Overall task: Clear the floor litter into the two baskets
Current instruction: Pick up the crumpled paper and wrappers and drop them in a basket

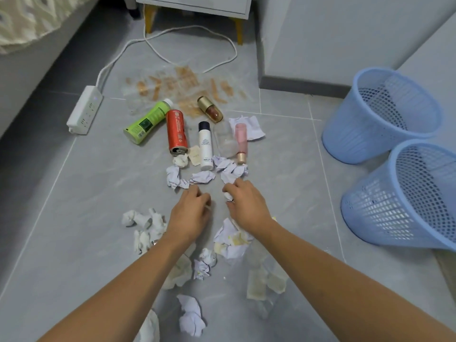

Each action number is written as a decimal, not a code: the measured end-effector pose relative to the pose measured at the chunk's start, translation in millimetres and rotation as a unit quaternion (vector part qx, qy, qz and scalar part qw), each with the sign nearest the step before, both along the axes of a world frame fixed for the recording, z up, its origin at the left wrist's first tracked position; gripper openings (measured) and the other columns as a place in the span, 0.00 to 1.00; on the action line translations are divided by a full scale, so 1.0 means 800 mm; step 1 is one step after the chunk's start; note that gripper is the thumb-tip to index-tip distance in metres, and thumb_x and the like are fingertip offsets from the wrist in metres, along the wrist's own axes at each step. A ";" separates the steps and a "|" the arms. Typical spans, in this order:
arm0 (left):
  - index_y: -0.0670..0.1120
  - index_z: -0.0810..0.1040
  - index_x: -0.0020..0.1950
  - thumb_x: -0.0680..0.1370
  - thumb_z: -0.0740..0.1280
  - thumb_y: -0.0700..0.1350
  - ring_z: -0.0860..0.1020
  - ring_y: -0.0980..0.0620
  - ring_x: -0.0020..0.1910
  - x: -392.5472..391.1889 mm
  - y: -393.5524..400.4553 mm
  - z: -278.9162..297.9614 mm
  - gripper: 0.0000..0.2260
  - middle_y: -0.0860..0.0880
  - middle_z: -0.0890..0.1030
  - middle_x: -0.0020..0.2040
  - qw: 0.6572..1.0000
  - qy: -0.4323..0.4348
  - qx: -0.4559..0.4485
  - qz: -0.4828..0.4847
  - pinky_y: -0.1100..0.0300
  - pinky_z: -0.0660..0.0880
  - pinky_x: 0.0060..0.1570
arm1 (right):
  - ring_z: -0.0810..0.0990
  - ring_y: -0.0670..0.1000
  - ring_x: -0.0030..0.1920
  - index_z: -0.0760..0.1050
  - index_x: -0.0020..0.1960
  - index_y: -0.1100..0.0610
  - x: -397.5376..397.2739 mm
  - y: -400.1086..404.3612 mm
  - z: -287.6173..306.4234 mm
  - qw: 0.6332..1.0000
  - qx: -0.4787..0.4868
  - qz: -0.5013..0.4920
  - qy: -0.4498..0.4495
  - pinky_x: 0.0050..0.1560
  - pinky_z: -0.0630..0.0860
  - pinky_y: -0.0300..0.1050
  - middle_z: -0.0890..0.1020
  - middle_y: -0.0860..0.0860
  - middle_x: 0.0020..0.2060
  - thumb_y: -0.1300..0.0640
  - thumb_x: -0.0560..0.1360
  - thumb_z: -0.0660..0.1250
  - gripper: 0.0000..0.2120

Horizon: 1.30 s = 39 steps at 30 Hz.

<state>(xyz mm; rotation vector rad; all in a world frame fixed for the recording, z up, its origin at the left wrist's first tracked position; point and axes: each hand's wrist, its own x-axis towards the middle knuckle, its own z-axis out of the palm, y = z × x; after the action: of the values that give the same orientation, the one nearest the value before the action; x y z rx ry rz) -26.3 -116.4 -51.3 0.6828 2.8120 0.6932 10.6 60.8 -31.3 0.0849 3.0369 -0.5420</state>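
Crumpled paper balls (202, 177) lie across the grey floor, with more paper wads (145, 223) to the left and near my arms. Behind them lie a green bottle (148, 122), a red can (176, 132), a white bottle (205, 145), a pink tube (241, 141) and a gold-capped bottle (210, 109). Two blue mesh baskets stand at the right, one farther (380, 114) and one nearer (404, 196). My left hand (190, 213) is curled low over the floor; whether it holds paper is hidden. My right hand (246, 203) is closed around a small paper ball (228, 195).
A white power strip (85, 109) with its cable (172, 61) lies at the left and back. A clear plastic bag with orange print (182, 87) sits behind the bottles. Bed edge at far left, cabinet legs at the back, wall corner at the right.
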 end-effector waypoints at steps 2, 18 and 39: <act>0.47 0.78 0.46 0.76 0.66 0.41 0.72 0.50 0.47 0.003 0.012 0.025 0.02 0.52 0.70 0.47 1.000 0.013 0.022 -0.005 0.56 0.72 0.38 | 0.75 0.58 0.54 0.77 0.61 0.53 0.009 0.011 0.021 0.999 -0.018 -0.020 0.019 0.49 0.73 0.51 0.77 0.53 0.56 0.59 0.76 0.70 0.14; 0.46 0.79 0.49 0.75 0.67 0.43 0.75 0.49 0.47 0.089 0.347 0.276 0.05 0.50 0.72 0.50 0.939 0.041 0.239 -0.244 0.48 0.77 0.42 | 0.78 0.52 0.51 0.77 0.54 0.50 0.191 0.263 0.274 0.929 0.002 -0.309 0.204 0.48 0.75 0.50 0.79 0.47 0.49 0.54 0.75 0.72 0.09; 0.51 0.81 0.55 0.79 0.65 0.47 0.78 0.50 0.49 0.058 0.109 0.160 0.08 0.53 0.80 0.47 0.994 -0.027 0.070 -0.082 0.53 0.76 0.43 | 0.78 0.56 0.54 0.77 0.57 0.52 0.189 0.092 0.143 0.968 -0.106 -0.217 0.068 0.52 0.77 0.55 0.77 0.50 0.52 0.62 0.70 0.66 0.17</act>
<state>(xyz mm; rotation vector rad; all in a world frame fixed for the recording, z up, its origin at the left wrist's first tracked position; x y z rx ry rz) 20.3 -29.4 76.8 0.8924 2.6394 0.8704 162.2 134.2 83.0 0.7429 3.0681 -0.9307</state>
